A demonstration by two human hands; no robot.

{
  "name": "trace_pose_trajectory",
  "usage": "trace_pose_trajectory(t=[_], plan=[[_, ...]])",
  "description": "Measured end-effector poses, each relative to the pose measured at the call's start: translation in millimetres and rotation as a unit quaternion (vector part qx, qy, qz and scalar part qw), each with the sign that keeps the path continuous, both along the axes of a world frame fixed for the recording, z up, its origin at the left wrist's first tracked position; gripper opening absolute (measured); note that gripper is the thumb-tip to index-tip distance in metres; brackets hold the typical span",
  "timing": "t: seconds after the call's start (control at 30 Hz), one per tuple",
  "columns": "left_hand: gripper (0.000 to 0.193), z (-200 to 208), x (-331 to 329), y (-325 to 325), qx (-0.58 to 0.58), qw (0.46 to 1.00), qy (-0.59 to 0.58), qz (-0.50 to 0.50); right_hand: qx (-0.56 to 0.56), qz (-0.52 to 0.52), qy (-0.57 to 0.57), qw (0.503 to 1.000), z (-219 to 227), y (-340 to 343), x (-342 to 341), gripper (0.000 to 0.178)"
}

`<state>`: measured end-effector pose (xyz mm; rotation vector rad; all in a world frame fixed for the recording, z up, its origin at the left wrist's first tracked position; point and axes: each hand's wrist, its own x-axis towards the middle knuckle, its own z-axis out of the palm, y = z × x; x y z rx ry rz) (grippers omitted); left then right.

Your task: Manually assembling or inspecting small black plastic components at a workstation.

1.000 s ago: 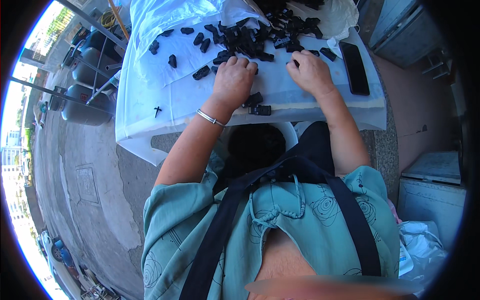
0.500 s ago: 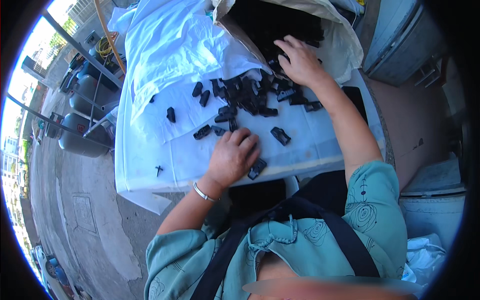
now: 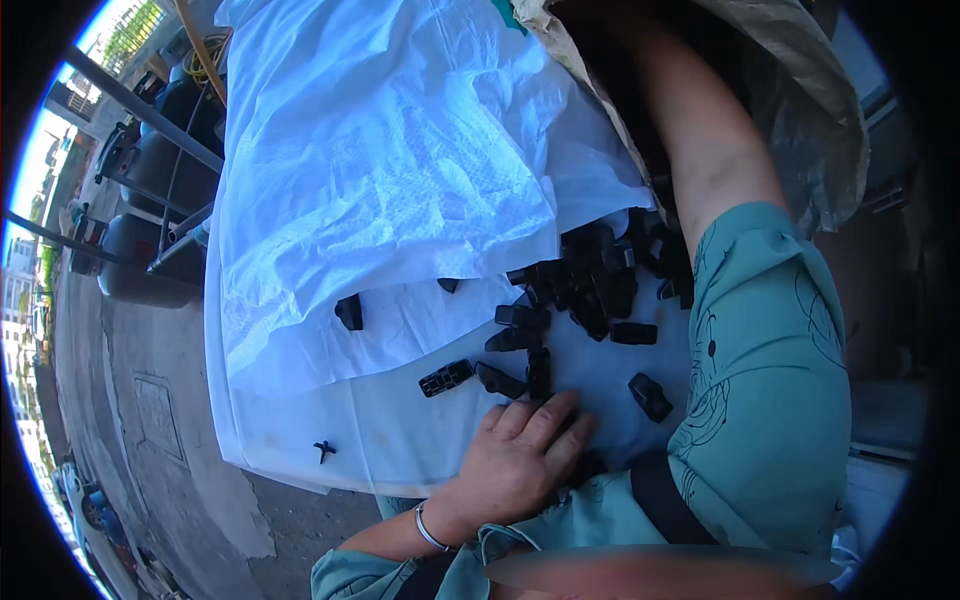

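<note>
My left hand (image 3: 525, 455), with a silver bangle at its wrist, rests palm down at the table's near edge. Its fingers are bent, their tips hidden, so what they close on does not show. Small black plastic parts (image 3: 538, 372) lie just beyond its knuckles. My right arm (image 3: 715, 140) reaches deep into the dark mouth of a large beige woven sack (image 3: 835, 130); the hand itself is out of sight. More black parts (image 3: 600, 280) are heaped between the sack and a white plastic sheet (image 3: 400, 190). One lone black part (image 3: 650, 397) sits right of my left hand.
A white-covered table (image 3: 380, 430) bears everything. A small black cross-shaped piece (image 3: 324, 452) lies near its left corner, and another black part (image 3: 349, 312) lies on the sheet. Grey tanks with pipes (image 3: 150, 260) stand on the concrete floor (image 3: 170, 400) at left.
My right hand has gone from the sack's mouth far inside it, the arm stretching forward. My body has leaned closer to the table. The left hand remains by the near edge.
</note>
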<state>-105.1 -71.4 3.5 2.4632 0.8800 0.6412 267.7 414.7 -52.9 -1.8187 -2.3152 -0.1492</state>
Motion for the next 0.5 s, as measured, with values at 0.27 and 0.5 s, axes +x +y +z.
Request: trace_pose_trajectory(t=[0.27, 0.5], plan=[[0.026, -2.8, 7.0, 0.4, 0.034, 0.998, -0.054, 0.019, -0.061, 0.004, 0.060, 0.996, 46.1, -104.2, -26.8, 0.046], [0.018, -7.1, 8.0, 2.2, 0.073, 0.994, -0.085, 0.018, -0.151, -0.071, 0.059, 0.984, 94.1, -252.5, -60.1, 0.051]])
